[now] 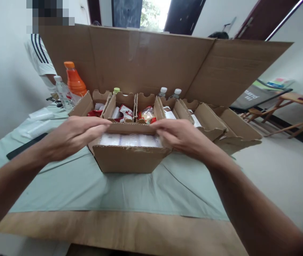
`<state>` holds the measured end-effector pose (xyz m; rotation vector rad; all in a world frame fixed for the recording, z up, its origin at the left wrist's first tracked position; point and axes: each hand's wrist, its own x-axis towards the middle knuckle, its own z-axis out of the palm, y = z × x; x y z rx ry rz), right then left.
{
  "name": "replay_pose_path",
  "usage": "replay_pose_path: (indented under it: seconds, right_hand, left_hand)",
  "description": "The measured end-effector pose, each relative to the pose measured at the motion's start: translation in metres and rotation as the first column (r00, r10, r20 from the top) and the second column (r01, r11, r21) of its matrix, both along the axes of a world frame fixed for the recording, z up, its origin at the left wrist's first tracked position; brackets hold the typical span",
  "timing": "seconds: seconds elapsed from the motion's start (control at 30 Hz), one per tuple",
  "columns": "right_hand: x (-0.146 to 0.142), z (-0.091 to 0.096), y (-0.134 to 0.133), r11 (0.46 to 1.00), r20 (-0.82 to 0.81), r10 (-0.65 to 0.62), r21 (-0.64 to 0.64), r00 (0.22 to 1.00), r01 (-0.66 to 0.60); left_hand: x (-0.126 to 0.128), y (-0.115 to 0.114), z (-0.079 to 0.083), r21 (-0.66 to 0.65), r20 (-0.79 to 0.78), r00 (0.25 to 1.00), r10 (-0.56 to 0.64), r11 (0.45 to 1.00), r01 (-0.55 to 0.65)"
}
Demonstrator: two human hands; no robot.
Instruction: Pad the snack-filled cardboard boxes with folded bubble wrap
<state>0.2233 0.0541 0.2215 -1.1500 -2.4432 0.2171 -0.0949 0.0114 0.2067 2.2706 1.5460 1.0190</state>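
Note:
A small open cardboard box (128, 160) stands in front of me on the cloth. Bubble-wrapped white packs (130, 140) fill it near the top. My left hand (73, 137) is at its left end, fingers pressed together and the tips on the back upper edge. At the right end, my right hand (176, 133) has its fingers curled round the corner of the same box. Right behind it is a row of cardboard bins holding a red-and-white packet (126, 112), a snack bag (147, 115) and white items (169, 113). Both thumbs are mostly hidden.
A tall cardboard panel (151, 60) stands behind the bins. An orange bottle (75, 81) and a clear bottle (62, 93) are at the left, near a dark flat object (25, 146). A person in a striped sleeve (41, 51) is behind. A wooden stool (287, 106) stands right.

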Motion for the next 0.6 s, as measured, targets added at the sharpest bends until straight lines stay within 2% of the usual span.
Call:
replay_pose_path:
  seconds: [0.03, 0.07, 0.1, 0.13, 0.17, 0.23, 0.3, 0.37, 0.43, 0.5, 0.6]
  right_hand:
    - [0.014, -0.009, -0.017, 0.991, -0.187, -0.102, 0.071, 0.977, 0.116]
    - [0.026, -0.023, -0.031, 0.969, -0.346, -0.191, 0.086, 0.919, 0.233]
    - [0.035, -0.039, -0.042, 0.943, -0.453, -0.256, 0.077, 0.854, 0.323]
    - [0.04, -0.057, -0.049, 0.929, -0.515, -0.3, 0.035, 0.803, 0.37]
    - [0.04, -0.075, -0.052, 0.935, -0.526, -0.314, -0.024, 0.791, 0.355]
    - [0.027, -0.109, -0.046, 0.95, -0.508, -0.311, -0.153, 0.803, 0.271]
    - [0.005, -0.132, -0.033, 0.95, -0.514, -0.3, -0.238, 0.804, 0.203]
    - [-0.01, -0.144, -0.028, 0.945, -0.561, -0.312, -0.262, 0.767, 0.193]
    - [-0.006, -0.152, -0.041, 0.942, -0.601, -0.332, -0.249, 0.727, 0.225]
    - [0.017, -0.161, -0.073, 0.936, -0.617, -0.351, -0.218, 0.704, 0.276]
    - [0.059, -0.172, -0.14, 0.898, -0.611, -0.421, -0.176, 0.67, 0.403]
  left_hand:
    - [-0.008, -0.02, -0.009, 0.088, 0.049, 0.999, 0.014, 0.996, -0.018]
    - [-0.014, -0.038, -0.023, 0.131, 0.143, 0.982, 0.125, 0.981, -0.144]
    - [-0.018, -0.051, -0.039, 0.137, 0.246, 0.941, 0.23, 0.953, -0.269]
    - [-0.019, -0.06, -0.058, 0.08, 0.31, 0.899, 0.309, 0.934, -0.349]
    - [-0.018, -0.062, -0.078, -0.008, 0.345, 0.873, 0.345, 0.931, -0.365]
    - [-0.006, -0.053, -0.115, -0.136, 0.405, 0.851, 0.336, 0.942, -0.307]
    - [0.012, -0.035, -0.139, -0.225, 0.457, 0.841, 0.289, 0.953, -0.205]
    - [0.031, -0.025, -0.15, -0.251, 0.508, 0.814, 0.282, 0.952, -0.173]
    - [0.049, -0.034, -0.152, -0.221, 0.511, 0.812, 0.284, 0.956, -0.195]
    - [0.067, -0.064, -0.155, -0.167, 0.476, 0.842, 0.255, 0.966, -0.198]
    - [0.088, -0.121, -0.163, -0.15, 0.453, 0.876, 0.165, 0.983, -0.107]
